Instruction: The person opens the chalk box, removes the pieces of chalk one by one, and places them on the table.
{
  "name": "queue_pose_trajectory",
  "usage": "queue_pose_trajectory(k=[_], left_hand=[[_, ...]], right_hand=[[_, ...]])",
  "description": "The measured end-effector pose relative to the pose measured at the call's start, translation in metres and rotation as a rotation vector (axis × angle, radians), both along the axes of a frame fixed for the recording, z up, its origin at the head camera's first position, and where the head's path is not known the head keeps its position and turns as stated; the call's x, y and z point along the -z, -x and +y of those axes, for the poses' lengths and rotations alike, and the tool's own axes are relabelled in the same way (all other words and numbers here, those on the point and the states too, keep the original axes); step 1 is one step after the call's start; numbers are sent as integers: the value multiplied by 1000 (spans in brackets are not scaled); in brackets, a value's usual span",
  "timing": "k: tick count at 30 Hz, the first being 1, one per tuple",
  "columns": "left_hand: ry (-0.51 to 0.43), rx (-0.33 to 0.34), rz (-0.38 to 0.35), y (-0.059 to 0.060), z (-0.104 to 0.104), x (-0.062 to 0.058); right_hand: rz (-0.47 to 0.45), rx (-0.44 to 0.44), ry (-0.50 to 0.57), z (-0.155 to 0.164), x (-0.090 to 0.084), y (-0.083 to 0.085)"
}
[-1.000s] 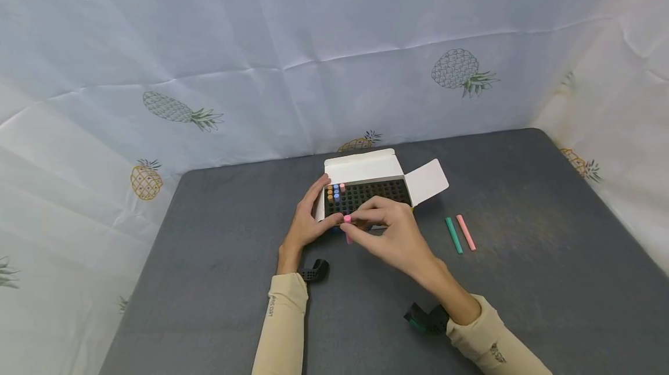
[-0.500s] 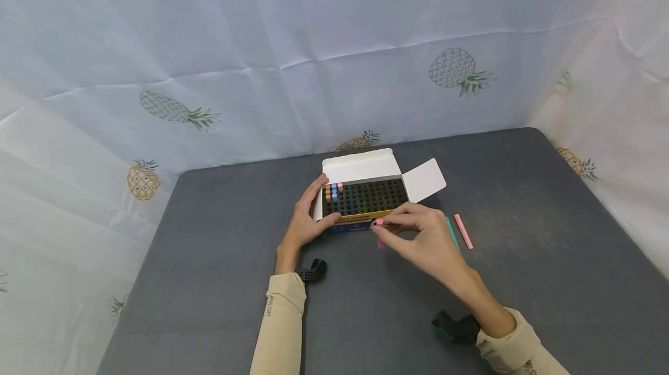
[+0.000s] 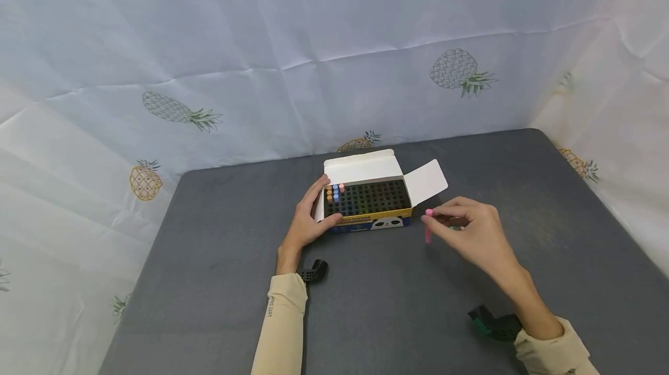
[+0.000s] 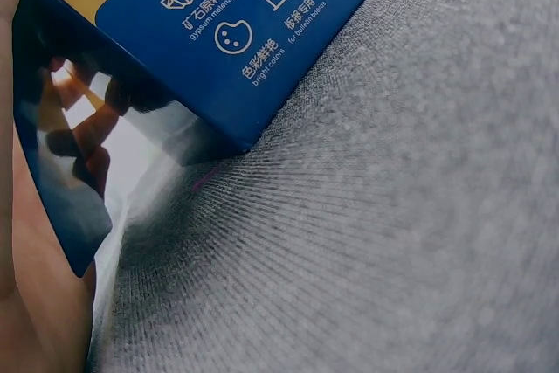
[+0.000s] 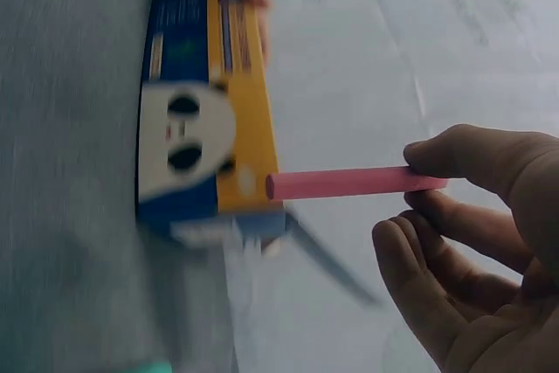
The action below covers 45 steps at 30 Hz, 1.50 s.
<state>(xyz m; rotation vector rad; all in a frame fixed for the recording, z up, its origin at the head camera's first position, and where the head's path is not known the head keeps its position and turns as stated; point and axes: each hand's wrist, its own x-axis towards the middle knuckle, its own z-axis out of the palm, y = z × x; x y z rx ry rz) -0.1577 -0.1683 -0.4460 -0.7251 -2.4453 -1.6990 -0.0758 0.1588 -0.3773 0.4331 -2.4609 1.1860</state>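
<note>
Two hands are working over the grey worktop (image 3: pixel 209 282). I am seeing the right hand (image 3: pixel 473 233) pinching a pink chalk (image 3: pixel 428 227) between thumb and fingertips, clear of the worktop and just right of the box (image 3: pixel 366 201); the stick is hanging roughly upright in the head view. In the right wrist view the chalk (image 5: pixel 349 183) is pointing out from the fingers (image 5: pixel 476 159) toward the box's yellow and blue front (image 5: pixel 201 128), its free end not touching it as far as I can tell.

The left hand (image 3: pixel 308 218) is gripping the box's left end, fingers curled over the near corner and thumb along the front. The left wrist view is showing only the blue side of the box (image 4: pixel 236 50) resting on the worktop, with skin at the frame's edge.

Inside the box a dark grid of slots is lying open, with a few chalks (image 3: pixel 334 192), orange, blue and pink, standing in its far-left corner. White flaps are standing open at the back and the right. A green chalk is partly hidden behind the right hand.
</note>
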Motion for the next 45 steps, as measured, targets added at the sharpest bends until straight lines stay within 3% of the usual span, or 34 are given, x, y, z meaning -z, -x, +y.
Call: queue_pose_trajectory(k=[7,14,16,21,23,25,37,45], left_hand=[[-5,4,-3,0,1,-1],[3,-4,-19,-1,1,-2],[6,-13,-6,4,-1,9],[-16,-8,8,5,0,13],[-22,1,-2,0,2,2],[-13,1,-3,0,2,0],[-15,-8,1,0,1,2],[-8,-8,-6,0,1,1]], right_hand=[[-67,126,-34,41,5,5],[-208,203,-210,65,12,13],[-266,209,-241,67,16,15],[-371,216,-267,72,25,19],[-398,219,-271,74,28,20],[-421,222,-269,76,31,21],[-369,259,-226,77,58,29],[-368,293,-221,75,64,31]])
